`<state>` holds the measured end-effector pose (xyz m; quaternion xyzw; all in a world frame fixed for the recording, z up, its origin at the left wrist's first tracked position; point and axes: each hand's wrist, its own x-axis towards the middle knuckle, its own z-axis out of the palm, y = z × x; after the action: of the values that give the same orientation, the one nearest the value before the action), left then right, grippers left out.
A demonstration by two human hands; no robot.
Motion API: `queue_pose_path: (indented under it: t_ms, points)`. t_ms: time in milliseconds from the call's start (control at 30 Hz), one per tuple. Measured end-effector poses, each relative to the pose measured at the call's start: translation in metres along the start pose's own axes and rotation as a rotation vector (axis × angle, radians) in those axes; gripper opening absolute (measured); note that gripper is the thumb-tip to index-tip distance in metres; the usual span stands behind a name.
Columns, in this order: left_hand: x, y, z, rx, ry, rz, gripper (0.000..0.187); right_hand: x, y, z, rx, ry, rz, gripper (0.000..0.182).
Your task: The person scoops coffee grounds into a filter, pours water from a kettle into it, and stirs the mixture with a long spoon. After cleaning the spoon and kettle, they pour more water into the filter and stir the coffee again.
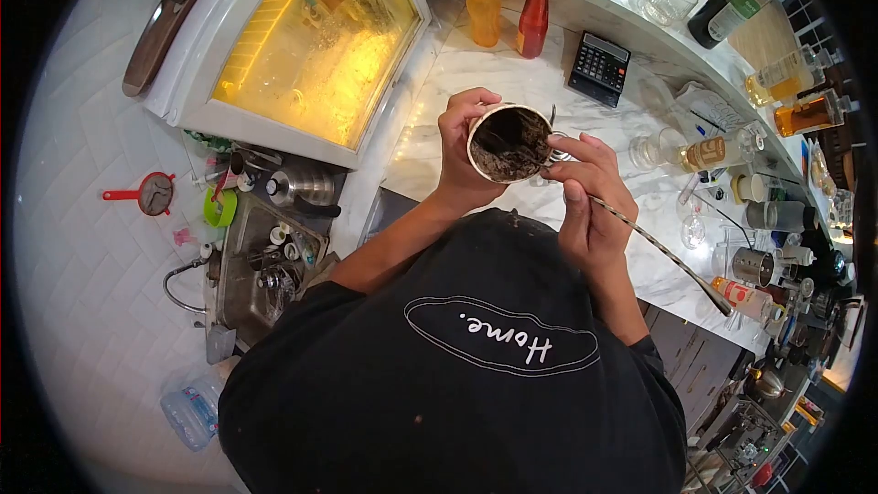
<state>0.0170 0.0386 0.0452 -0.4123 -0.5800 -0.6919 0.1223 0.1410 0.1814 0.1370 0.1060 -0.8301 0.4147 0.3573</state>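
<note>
My left hand (460, 148) is wrapped round a pale-rimmed cup (494, 133), tilted so that its mouth faces me. Dark brown, crumbly matter coats the inside and lies in the lower part. In my right hand (596, 197) is a long bar spoon (654, 242) with a twisted metal shaft, pinched between thumb and fingers. One end of the spoon meets the cup's right rim, where my fingers partly hide it. Its thicker end slants down to the right over the counter. Small shiny metal parts show just behind the cup, too covered to name.
On the marble counter (448, 73) stand an orange bottle (484, 14), a red sauce bottle (534, 14) and a black calculator (600, 69). Glasses and several bottles crowd the right side. A lit display case (197, 82) is at left, above a sink (240, 297) and a steel kettle (302, 187).
</note>
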Motion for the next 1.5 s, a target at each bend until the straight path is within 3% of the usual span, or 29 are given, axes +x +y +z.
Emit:
queue_pose_path:
  t_ms: [267,667,833,1167,1300,1500]
  points:
    - [-0.003,0.000,0.002,0.040,0.006,-0.005,0.099,-0.005,0.003,0.007,0.005,0.063,0.000,0.008]
    - [-0.010,-0.001,0.011,-0.005,-0.028,-0.071,0.101,-0.011,0.009,0.023,-0.011,0.256,0.130,0.026]
    - [-0.014,-0.014,0.011,0.045,-0.028,-0.105,0.100,-0.018,0.021,0.039,0.176,0.359,0.372,0.030]
    - [-0.023,-0.021,0.006,0.052,-0.007,-0.168,0.096,-0.020,0.029,0.044,0.148,0.346,0.381,0.033]
    - [-0.022,-0.023,0.007,0.065,-0.004,-0.138,0.096,-0.023,0.032,0.048,0.333,0.383,0.535,0.031]
    - [-0.018,-0.023,0.009,0.077,-0.039,-0.091,0.097,-0.018,0.032,0.048,0.383,0.421,0.568,0.030]
